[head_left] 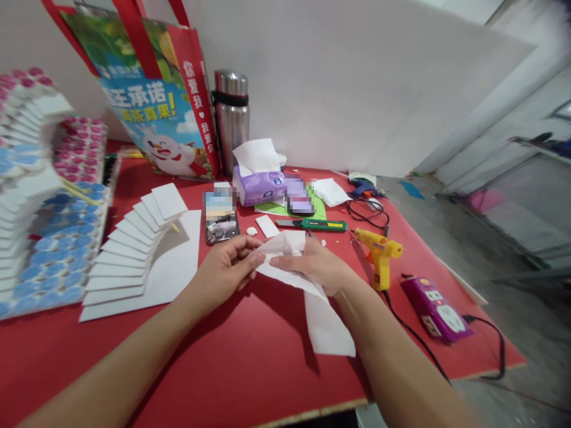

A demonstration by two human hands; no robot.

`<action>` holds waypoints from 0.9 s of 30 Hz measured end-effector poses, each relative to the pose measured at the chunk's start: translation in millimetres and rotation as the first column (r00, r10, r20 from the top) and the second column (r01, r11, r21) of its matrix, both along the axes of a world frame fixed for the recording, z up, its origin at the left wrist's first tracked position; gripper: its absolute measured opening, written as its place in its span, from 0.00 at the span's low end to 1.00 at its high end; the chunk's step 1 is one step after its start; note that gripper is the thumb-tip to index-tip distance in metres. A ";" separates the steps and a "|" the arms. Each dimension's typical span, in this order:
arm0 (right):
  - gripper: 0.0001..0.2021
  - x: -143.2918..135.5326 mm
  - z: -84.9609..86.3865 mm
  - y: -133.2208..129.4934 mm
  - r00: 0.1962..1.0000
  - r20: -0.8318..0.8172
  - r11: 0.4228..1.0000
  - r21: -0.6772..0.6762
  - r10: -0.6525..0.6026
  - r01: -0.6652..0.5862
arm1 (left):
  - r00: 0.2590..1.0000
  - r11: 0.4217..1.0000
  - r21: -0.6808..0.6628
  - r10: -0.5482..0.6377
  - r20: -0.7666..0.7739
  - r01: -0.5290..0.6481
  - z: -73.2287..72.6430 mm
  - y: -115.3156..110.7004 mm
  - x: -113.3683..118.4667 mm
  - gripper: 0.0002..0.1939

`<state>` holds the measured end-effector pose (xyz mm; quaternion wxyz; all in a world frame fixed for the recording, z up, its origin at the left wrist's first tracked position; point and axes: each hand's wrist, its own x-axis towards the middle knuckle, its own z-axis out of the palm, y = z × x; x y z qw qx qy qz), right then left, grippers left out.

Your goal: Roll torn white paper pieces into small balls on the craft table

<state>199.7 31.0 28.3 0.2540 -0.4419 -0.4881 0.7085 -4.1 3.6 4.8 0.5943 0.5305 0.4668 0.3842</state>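
A white tissue (330,327) is stretched between my two hands above the red table (250,356), one end hanging down below my right wrist. My left hand (227,267) pinches its left edge between thumb and fingers. My right hand (316,261) is closed on the middle of the tissue, thumb on top, and most of its fingers are hidden behind it. Just beyond my hands lie a green utility knife (323,225) and a small white piece (267,226).
Left are a curved white card staircase (125,255) and a model with blue and pink rolls (57,261). Behind stand a bag (156,119), a steel flask (234,125), a tissue pack (261,185) and phones (222,223). Right are a yellow glue gun (380,255) and a purple power strip (435,309).
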 end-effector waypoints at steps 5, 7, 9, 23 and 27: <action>0.16 -2.6 1.0 -2.1 1.000 0.012 1.000 -0.014 -0.021 0.022 | 0.999 0.999 0.008 0.051 -0.004 -0.051 -0.1 1.1 -1.1 0.14; 0.17 -4.4 0.3 -2.3 0.998 -0.001 0.998 -0.027 -0.056 0.056 | 0.999 0.999 -0.002 0.036 0.006 -0.036 -0.1 1.3 -0.9 0.14; 0.19 -5.2 -0.9 -2.2 0.995 0.015 0.994 -0.039 -0.101 0.102 | 1.000 1.000 -0.017 0.018 0.020 -0.018 0.0 0.9 -0.7 0.14; 0.17 -5.2 6.0 -3.7 0.960 0.071 0.952 0.168 -0.272 0.257 | 0.999 0.999 -0.025 -0.034 0.042 0.035 -5.4 0.7 -3.8 0.12; 0.17 -5.5 8.2 -3.6 0.960 0.072 0.948 0.188 -0.272 0.255 | 0.999 0.999 -0.045 0.014 0.045 -0.012 -4.8 -0.3 -2.7 0.15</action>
